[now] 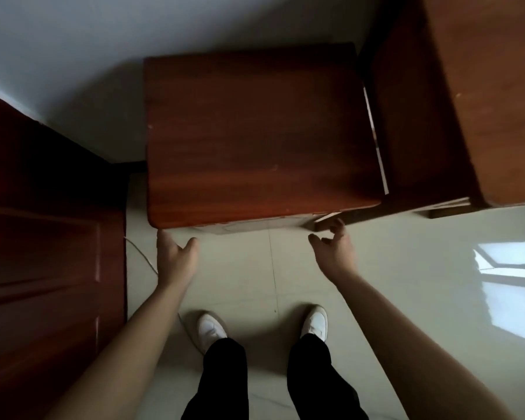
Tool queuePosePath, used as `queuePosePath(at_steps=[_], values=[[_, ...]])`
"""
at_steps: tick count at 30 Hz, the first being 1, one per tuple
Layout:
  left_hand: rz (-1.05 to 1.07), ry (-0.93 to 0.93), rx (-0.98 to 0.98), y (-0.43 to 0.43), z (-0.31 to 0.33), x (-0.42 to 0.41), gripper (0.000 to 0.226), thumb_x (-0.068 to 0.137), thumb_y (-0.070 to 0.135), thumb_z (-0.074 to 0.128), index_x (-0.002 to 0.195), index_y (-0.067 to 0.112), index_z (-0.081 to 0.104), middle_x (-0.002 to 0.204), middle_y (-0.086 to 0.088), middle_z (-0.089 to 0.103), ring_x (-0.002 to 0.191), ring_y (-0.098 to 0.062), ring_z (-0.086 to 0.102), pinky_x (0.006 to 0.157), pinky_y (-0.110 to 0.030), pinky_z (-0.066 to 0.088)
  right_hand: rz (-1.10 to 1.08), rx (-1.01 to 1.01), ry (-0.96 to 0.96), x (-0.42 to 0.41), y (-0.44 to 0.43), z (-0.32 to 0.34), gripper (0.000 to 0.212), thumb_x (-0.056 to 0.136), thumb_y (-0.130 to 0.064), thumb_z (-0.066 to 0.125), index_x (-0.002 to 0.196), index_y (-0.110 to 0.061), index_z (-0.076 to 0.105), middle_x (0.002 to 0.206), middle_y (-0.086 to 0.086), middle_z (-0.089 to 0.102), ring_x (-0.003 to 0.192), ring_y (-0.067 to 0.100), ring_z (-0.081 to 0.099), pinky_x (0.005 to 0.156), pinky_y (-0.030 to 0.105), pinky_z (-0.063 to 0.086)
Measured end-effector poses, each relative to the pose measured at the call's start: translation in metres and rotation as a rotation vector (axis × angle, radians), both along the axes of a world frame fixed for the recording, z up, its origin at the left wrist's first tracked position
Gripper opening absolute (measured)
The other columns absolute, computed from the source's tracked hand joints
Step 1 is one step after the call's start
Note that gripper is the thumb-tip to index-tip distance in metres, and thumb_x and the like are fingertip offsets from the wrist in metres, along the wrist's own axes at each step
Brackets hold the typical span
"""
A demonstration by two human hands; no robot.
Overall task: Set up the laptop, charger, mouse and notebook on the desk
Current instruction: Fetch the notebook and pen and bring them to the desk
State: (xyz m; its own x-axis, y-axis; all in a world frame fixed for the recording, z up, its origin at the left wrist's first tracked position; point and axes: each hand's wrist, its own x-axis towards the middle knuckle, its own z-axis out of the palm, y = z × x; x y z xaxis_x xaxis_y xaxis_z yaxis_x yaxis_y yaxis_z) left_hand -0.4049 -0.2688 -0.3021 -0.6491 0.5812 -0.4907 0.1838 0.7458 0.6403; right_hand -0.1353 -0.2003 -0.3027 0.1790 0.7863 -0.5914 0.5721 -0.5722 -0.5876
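The pale tiled floor (376, 283) fills the lower view, with a dark wooden door (43, 237) at the left and a larger wooden cabinet (482, 101) at the right. Between them, set back against the white wall (103, 56), stands the small reddish-brown desk, its tabletop (261, 137) bare. None of the laptop, charger, mouse or notebook shows anywhere in view, so the setup has not begun and the items must lie out of sight.

The person stands square to the desk's front edge, white shoes (212, 328) planted apart, both arms reaching forward. The left hand (176, 256) is at the near left corner, its grip wide and empty, fingertips at or just under the edge; whether they touch is unclear. The right hand (334, 244) hovers just short of the near right corner, fingers loosely curled, holding nothing. This symmetric reach suggests readiness to take the desk by both corners, perhaps to shift it.

A thin pale cord (143, 256) trails across the floor beside the door.
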Motion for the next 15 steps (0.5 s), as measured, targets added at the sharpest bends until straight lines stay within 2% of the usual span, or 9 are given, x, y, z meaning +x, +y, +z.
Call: queuePosePath(at_steps=[3, 5, 7, 9, 11, 13, 15], values=[[-0.010, -0.023, 0.092, 0.006, -0.019, -0.002, 0.059, 0.085, 0.010, 0.060, 0.140, 0.022, 0.043, 0.140, 0.007, 0.049, 0.127, -0.013, 0.044, 0.104, -0.031, 0.034, -0.168, 0.174, 0.083, 0.004, 0.012, -0.017, 0.068, 0.081, -0.005, 0.068, 0.140, -0.016, 0.037, 0.105, 0.016, 0.065, 0.097, 0.022, 0.066, 0.090, 0.041, 0.054], [0.011, -0.046, 0.131, 0.008, -0.024, -0.002, 0.060, 0.082, 0.015, 0.061, 0.138, 0.026, 0.044, 0.134, 0.017, 0.049, 0.120, -0.006, 0.045, 0.098, -0.025, 0.031, -0.213, 0.226, 0.114, 0.006, 0.018, -0.021, 0.066, 0.074, -0.003, 0.066, 0.129, -0.027, 0.040, 0.100, 0.019, 0.062, 0.085, 0.024, 0.062, 0.078, 0.043, 0.057], [0.030, -0.073, 0.180, 0.009, -0.028, -0.001, 0.060, 0.077, 0.020, 0.061, 0.134, 0.029, 0.047, 0.133, 0.020, 0.050, 0.120, -0.001, 0.044, 0.100, -0.024, 0.030, -0.229, 0.233, 0.150, 0.007, 0.022, -0.025, 0.066, 0.072, -0.003, 0.064, 0.125, -0.033, 0.040, 0.099, 0.001, 0.065, 0.077, 0.016, 0.064, 0.069, 0.038, 0.057], [0.027, -0.090, 0.209, 0.009, -0.029, -0.001, 0.056, 0.073, 0.021, 0.061, 0.127, 0.034, 0.050, 0.132, 0.020, 0.051, 0.121, -0.002, 0.045, 0.102, -0.024, 0.031, -0.225, 0.216, 0.162, 0.009, 0.022, -0.029, 0.067, 0.074, 0.000, 0.065, 0.125, -0.034, 0.038, 0.102, -0.011, 0.063, 0.076, 0.002, 0.065, 0.075, 0.040, 0.057], [0.021, -0.108, 0.219, 0.011, -0.029, -0.003, 0.053, 0.071, 0.023, 0.062, 0.120, 0.037, 0.049, 0.130, 0.016, 0.052, 0.121, -0.005, 0.046, 0.102, -0.023, 0.032, -0.219, 0.220, 0.148, 0.012, 0.023, -0.031, 0.066, 0.075, 0.002, 0.066, 0.123, -0.032, 0.036, 0.108, -0.013, 0.060, 0.080, -0.006, 0.063, 0.081, 0.046, 0.058], [0.018, -0.098, 0.212, 0.013, -0.029, -0.006, 0.049, 0.070, 0.027, 0.064, 0.117, 0.032, 0.052, 0.124, 0.011, 0.057, 0.115, -0.008, 0.050, 0.093, -0.012, 0.033, -0.231, 0.225, 0.148, 0.015, 0.029, -0.033, 0.063, 0.073, 0.006, 0.067, 0.118, -0.027, 0.037, 0.116, -0.002, 0.060, 0.084, 0.004, 0.064, 0.088, 0.050, 0.056], [0.026, -0.066, 0.213, 0.015, -0.031, -0.010, 0.040, 0.067, 0.033, 0.067, 0.106, 0.029, 0.058, 0.109, 0.013, 0.063, 0.104, -0.009, 0.055, 0.078, 0.000, 0.033, -0.246, 0.225, 0.184, 0.018, 0.036, -0.036, 0.064, 0.071, 0.010, 0.067, 0.116, -0.026, 0.038, 0.125, 0.007, 0.058, 0.085, 0.010, 0.065, 0.095, 0.050, 0.053]])
